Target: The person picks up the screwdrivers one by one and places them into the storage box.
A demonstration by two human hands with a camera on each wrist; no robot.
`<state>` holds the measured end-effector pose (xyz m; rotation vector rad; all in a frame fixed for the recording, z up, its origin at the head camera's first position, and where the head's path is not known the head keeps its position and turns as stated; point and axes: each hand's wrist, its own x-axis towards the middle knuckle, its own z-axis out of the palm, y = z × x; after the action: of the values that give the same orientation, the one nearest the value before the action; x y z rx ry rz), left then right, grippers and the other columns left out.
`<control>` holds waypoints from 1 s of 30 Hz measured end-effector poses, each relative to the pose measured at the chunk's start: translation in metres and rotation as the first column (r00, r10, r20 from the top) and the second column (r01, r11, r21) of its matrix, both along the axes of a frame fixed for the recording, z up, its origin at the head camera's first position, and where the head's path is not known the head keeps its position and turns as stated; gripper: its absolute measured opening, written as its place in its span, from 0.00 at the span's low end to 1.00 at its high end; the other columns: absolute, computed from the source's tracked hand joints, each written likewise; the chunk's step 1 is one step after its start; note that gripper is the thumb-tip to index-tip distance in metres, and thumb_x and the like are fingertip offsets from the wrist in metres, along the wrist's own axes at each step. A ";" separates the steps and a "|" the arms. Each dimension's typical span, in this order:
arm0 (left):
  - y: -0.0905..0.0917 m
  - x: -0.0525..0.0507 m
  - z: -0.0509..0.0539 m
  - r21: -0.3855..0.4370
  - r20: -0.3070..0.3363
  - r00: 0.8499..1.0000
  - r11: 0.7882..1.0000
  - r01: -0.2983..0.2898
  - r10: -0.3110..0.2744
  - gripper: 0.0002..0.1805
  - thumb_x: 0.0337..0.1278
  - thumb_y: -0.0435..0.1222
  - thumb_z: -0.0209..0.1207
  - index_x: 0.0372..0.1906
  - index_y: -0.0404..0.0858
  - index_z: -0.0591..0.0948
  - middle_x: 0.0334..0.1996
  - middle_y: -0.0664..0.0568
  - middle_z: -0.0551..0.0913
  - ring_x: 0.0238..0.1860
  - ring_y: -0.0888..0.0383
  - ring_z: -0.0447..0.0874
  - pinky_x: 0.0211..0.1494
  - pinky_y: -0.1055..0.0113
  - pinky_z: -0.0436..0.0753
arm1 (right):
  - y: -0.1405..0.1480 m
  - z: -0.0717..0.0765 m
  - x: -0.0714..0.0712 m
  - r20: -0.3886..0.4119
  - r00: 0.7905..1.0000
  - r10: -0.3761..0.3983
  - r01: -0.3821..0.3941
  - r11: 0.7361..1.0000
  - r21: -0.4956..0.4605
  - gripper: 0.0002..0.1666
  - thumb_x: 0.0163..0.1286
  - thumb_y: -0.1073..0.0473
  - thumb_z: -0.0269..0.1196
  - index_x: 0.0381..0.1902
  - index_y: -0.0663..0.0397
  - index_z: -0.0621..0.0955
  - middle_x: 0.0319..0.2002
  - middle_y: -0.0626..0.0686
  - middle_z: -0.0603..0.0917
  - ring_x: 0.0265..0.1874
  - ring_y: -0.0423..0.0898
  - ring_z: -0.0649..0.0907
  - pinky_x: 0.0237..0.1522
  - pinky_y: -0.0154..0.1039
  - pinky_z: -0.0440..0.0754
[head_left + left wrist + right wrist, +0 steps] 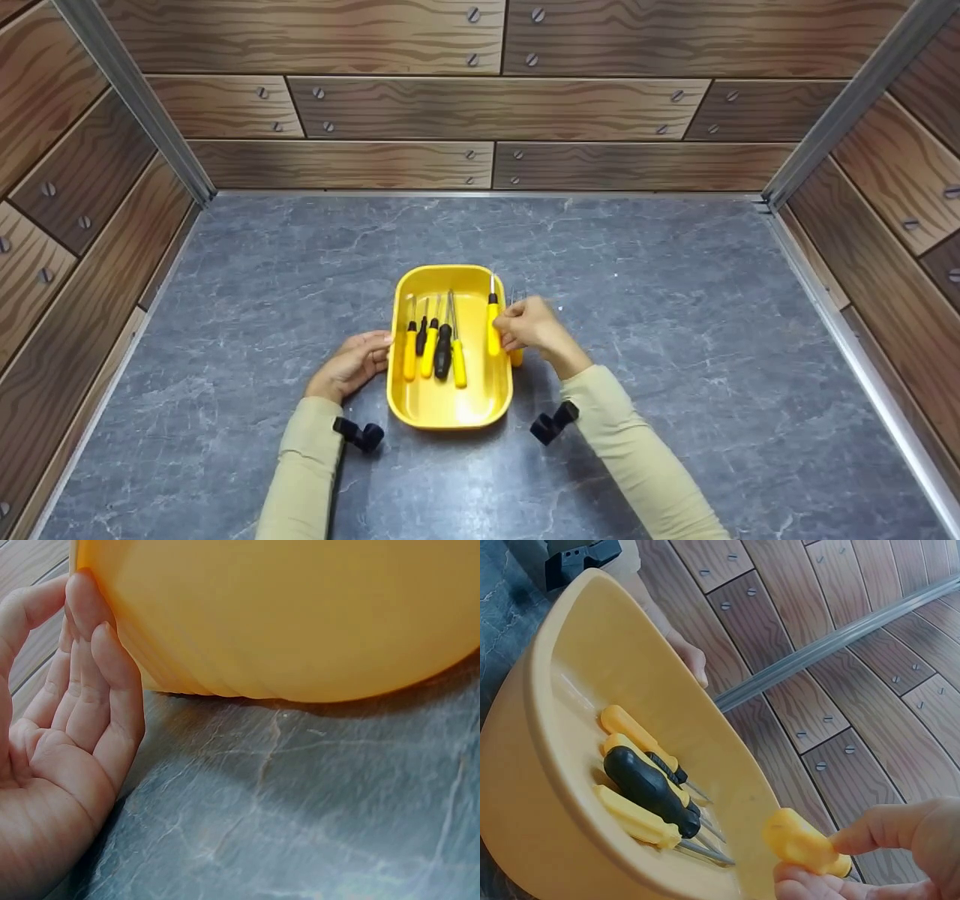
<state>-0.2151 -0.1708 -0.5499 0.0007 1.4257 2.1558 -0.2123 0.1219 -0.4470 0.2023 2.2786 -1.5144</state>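
A yellow plastic tub holds several screwdrivers with yellow or black handles, lying side by side in its left half. My right hand pinches a yellow-handled screwdriver at the tub's right rim, its shaft pointing away from me. Up close in the right wrist view, thumb and fingers hold that screwdriver's handle. My left hand touches the outside of the tub's left wall. In the left wrist view its fingertips rest against the wall, the thumb near the rim.
Outside the tub's right wall is another yellow handle, partly hidden by my right hand. The tub stands on a grey marbled tabletop. Wood-patterned panels with metal edge strips enclose the back and sides.
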 end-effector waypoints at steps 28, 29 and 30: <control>-0.001 0.000 0.000 0.010 -0.017 1.000 1.000 0.005 -0.005 0.11 0.67 0.29 0.46 0.38 0.40 0.79 0.31 0.57 0.87 0.34 0.66 0.85 0.47 0.71 0.85 | -0.021 -0.001 -0.006 0.018 0.999 -0.028 0.026 0.992 0.125 0.08 0.61 0.67 0.60 0.32 0.69 0.83 0.13 0.49 0.78 0.10 0.37 0.77 0.19 0.30 0.83; -0.001 0.000 0.000 0.006 -0.017 1.000 1.000 0.004 -0.004 0.11 0.67 0.30 0.46 0.38 0.40 0.79 0.31 0.58 0.87 0.34 0.66 0.85 0.47 0.71 0.85 | -0.022 -0.001 -0.007 0.019 0.999 -0.027 0.024 0.990 0.136 0.07 0.62 0.67 0.61 0.31 0.68 0.83 0.12 0.49 0.78 0.10 0.37 0.77 0.18 0.30 0.82; -0.001 0.001 0.000 0.000 -0.018 1.000 1.000 0.002 -0.002 0.11 0.67 0.30 0.46 0.38 0.40 0.79 0.30 0.58 0.87 0.34 0.66 0.85 0.46 0.71 0.84 | -0.023 0.000 -0.008 0.020 0.999 -0.025 0.022 0.989 0.146 0.07 0.62 0.66 0.62 0.29 0.68 0.83 0.12 0.49 0.78 0.09 0.37 0.77 0.17 0.29 0.81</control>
<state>-0.2146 -0.1715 -0.5500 0.0220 1.4352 2.1597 -0.2202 0.0987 -0.4474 0.2865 2.3788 -1.3499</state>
